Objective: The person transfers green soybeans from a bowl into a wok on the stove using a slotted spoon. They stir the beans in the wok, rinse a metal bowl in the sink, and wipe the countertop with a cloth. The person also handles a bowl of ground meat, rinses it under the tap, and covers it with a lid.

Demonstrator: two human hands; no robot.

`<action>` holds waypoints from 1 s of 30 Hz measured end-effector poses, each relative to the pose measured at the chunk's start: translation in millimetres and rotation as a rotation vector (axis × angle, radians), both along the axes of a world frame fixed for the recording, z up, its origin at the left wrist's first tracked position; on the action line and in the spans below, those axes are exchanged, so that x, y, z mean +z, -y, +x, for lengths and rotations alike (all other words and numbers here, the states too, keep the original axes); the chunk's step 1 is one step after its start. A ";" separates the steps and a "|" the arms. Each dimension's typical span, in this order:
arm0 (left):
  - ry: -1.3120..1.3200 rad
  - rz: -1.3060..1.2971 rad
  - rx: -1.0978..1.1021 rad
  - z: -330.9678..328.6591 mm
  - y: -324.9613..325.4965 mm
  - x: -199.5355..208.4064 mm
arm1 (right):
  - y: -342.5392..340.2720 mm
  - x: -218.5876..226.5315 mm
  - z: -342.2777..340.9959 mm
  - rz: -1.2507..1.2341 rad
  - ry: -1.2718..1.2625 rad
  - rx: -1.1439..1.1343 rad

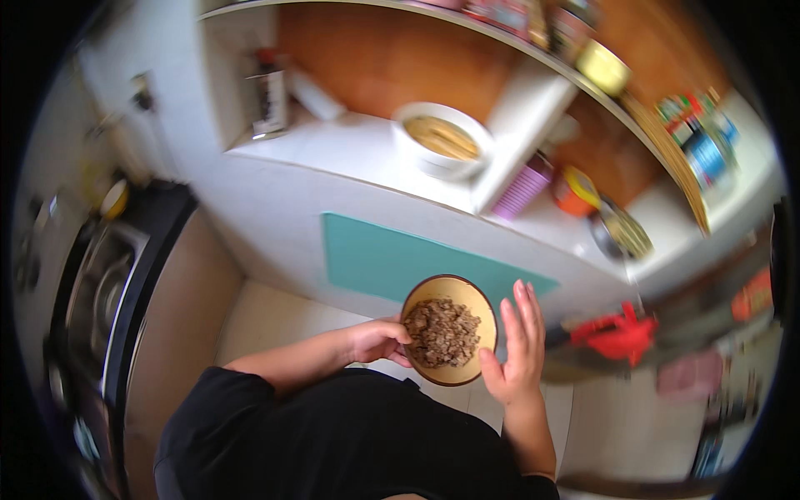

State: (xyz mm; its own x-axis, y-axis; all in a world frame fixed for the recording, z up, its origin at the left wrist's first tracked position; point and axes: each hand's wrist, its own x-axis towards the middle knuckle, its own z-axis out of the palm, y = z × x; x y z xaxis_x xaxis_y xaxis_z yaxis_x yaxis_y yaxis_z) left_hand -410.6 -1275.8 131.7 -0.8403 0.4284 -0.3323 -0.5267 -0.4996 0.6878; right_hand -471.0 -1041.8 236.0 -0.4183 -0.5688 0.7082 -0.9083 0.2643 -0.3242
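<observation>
In front of my body is a cream bowl with a dark rim [486, 312], holding crumbly brown food that looks like minced meat [446, 332]. My left hand [380, 341] grips the bowl's left side, thumb at the rim and the other fingers partly hidden beneath it. Beside the bowl's right edge, my right hand [518, 350] is raised with fingers stretched out and thumb apart. Nothing shows in that hand; whether its thumb touches the rim I cannot tell.
Ahead stands a white shelf unit [333, 154] with a white bowl [479, 162], a dark bottle [270, 96] and a purple ribbed container [523, 187]. A teal panel [375, 254] lies below. At left is a counter with a metal sink [108, 283]; a red item [621, 333] hangs at right.
</observation>
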 end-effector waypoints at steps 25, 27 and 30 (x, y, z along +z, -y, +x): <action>-0.110 0.222 1.564 395.3 -77.1 1.9 | 225.9 52.5 238.3 0.291 -0.136 1.532; -0.164 0.278 1.588 420.7 -64.5 3.6 | 249.4 57.1 273.8 0.198 -0.139 1.602; -0.192 0.336 1.613 465.4 -51.5 8.0 | 274.1 58.8 337.1 0.444 -0.411 1.690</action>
